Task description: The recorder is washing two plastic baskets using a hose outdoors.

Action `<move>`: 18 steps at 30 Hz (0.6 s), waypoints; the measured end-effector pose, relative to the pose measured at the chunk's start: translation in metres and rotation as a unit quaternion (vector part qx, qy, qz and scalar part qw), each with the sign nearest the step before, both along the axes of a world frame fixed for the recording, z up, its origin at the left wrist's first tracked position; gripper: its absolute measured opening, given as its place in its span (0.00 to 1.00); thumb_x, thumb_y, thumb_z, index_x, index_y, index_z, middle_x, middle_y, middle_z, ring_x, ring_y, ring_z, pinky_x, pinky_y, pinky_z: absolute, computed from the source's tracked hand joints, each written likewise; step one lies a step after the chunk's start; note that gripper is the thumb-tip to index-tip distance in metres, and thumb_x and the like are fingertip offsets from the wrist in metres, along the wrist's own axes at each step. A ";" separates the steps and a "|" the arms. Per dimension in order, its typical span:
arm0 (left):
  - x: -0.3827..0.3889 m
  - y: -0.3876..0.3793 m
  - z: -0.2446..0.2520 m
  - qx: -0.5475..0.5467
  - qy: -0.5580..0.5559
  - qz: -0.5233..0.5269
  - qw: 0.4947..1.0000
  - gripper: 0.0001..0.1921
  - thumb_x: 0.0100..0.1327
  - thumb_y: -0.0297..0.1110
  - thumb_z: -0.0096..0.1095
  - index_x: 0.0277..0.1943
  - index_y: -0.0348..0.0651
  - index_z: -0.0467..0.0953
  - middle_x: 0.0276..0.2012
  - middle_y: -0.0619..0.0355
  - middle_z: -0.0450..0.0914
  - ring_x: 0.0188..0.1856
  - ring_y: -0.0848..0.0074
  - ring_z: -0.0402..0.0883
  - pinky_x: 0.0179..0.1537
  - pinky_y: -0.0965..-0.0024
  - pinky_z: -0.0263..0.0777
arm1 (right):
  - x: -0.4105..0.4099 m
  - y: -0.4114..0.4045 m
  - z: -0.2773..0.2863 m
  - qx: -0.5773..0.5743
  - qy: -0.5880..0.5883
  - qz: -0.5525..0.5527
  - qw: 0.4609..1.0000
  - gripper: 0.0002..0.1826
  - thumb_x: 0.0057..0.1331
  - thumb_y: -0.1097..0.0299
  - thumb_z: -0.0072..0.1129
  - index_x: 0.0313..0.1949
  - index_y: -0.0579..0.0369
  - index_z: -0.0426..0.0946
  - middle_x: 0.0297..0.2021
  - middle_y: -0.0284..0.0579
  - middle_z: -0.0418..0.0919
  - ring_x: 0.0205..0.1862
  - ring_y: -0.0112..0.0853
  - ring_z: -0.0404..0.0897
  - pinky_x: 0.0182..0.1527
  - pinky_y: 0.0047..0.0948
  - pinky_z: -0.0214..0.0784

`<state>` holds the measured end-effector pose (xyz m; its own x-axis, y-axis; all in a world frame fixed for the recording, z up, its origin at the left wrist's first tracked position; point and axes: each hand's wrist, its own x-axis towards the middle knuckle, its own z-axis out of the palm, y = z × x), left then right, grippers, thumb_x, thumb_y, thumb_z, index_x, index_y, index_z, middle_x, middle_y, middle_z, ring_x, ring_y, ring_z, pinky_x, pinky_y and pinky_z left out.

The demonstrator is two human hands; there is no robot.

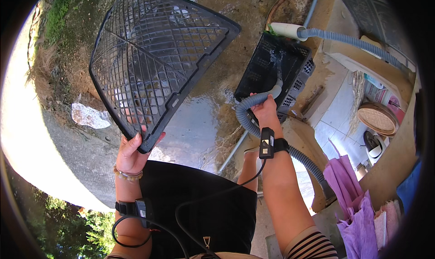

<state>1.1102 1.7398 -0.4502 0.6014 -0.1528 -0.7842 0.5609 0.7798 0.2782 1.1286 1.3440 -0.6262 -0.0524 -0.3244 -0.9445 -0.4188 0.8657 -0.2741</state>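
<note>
My left hand (134, 153) grips the near corner of a black plastic lattice panel (149, 52), raised at a tilt over the wet ground. In my right hand (265, 106) is a grey corrugated hose (245, 113), held near its pale end fitting (277, 89). Water runs from that end into a black plastic crate (258, 67), which lies on the ground just beyond the hand. The hose loops back beneath my right forearm towards the doorway.
A second grey corrugated hose (350, 41) runs from a white pipe (287, 30). Right of me are a tiled floor (334, 118), a round woven basket (378, 119) and purple cloth (358, 221). A thin pipe (232, 152) crosses the ground. Crumpled clear plastic (90, 116) lies left.
</note>
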 end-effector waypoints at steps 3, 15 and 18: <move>0.001 -0.001 -0.002 0.000 0.004 -0.004 1.000 0.20 0.57 0.28 0.62 0.53 0.45 0.67 0.42 0.65 0.77 0.53 0.63 0.75 0.59 0.42 0.61 | -0.020 -0.006 0.000 0.014 0.020 0.014 1.000 0.23 0.70 0.51 0.33 0.45 0.63 0.61 0.38 0.56 0.73 0.39 0.48 0.76 0.41 0.47 0.72; 0.002 -0.002 -0.004 0.000 -0.007 -0.014 1.000 0.16 0.58 0.29 0.62 0.49 0.43 0.71 0.46 0.64 0.76 0.55 0.63 0.73 0.59 0.43 0.60 | -0.077 0.011 -0.008 0.069 0.098 -0.012 0.993 0.21 0.70 0.50 0.36 0.43 0.59 0.63 0.36 0.50 0.72 0.35 0.43 0.76 0.39 0.47 0.74; 0.002 -0.001 -0.004 -0.004 0.000 -0.001 1.000 0.13 0.58 0.28 0.62 0.46 0.42 0.74 0.47 0.63 0.76 0.55 0.62 0.73 0.60 0.44 0.60 | -0.080 0.014 -0.009 0.031 0.131 -0.011 0.991 0.20 0.70 0.51 0.35 0.39 0.58 0.64 0.32 0.48 0.72 0.33 0.42 0.76 0.38 0.46 0.74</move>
<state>1.1121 1.7388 -0.4540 0.6007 -0.1607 -0.7832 0.5628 0.7807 0.2715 1.0489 1.3576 -0.6354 -0.3056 -0.2622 -0.9153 -0.4487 0.8876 -0.1044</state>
